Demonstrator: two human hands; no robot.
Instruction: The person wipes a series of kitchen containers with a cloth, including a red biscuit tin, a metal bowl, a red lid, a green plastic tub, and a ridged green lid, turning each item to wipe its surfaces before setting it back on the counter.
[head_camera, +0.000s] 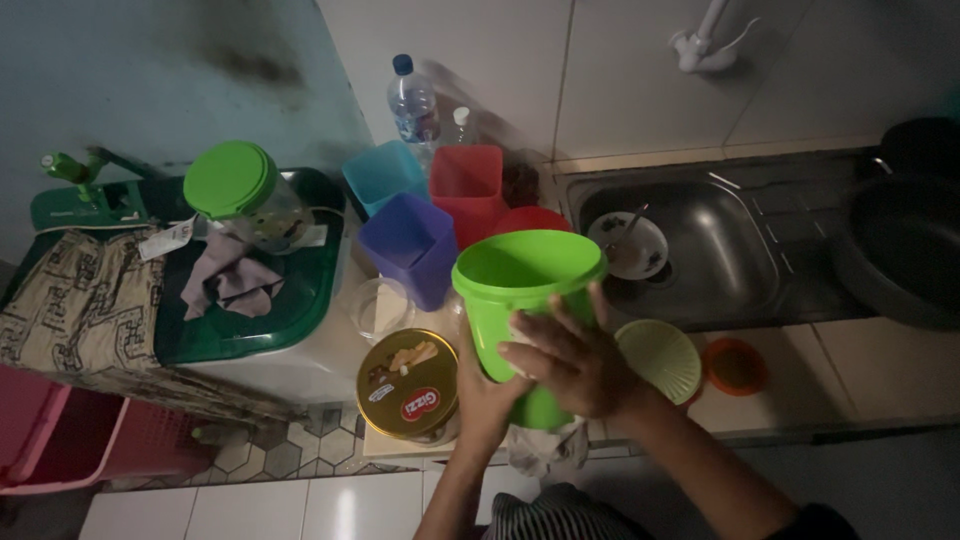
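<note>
Dim kitchen counter, viewed from above. A tall green container (520, 310) is held upright over the near edge of the counter, open mouth up. It is clasped from both sides: the right hand (565, 360) is spread across its near right wall with fingers splayed, and the left hand (485, 395) is wrapped around its lower left side. Both grips are closed on the container.

Just left of it, a round gold tin (408, 385) is seen lying flat. A small clear cup (381, 308) is set beyond the tin. Farther back, a purple square tub (410, 245), a red tub (467, 185) and a blue tub (383, 172) are clustered, with a water bottle (412, 100) against the far wall.

To the right, a pale green ribbed lid (660, 358) is lying near the container, with a small orange lid (736, 365) just beside it. A steel sink (730, 250) holds a white bowl (628, 245). A dark pan (905, 250) is seen at far right.

At left, a jar with a green lid (232, 180) and a crumpled cloth (232, 280) are resting on a dark green tray (300, 300).
</note>
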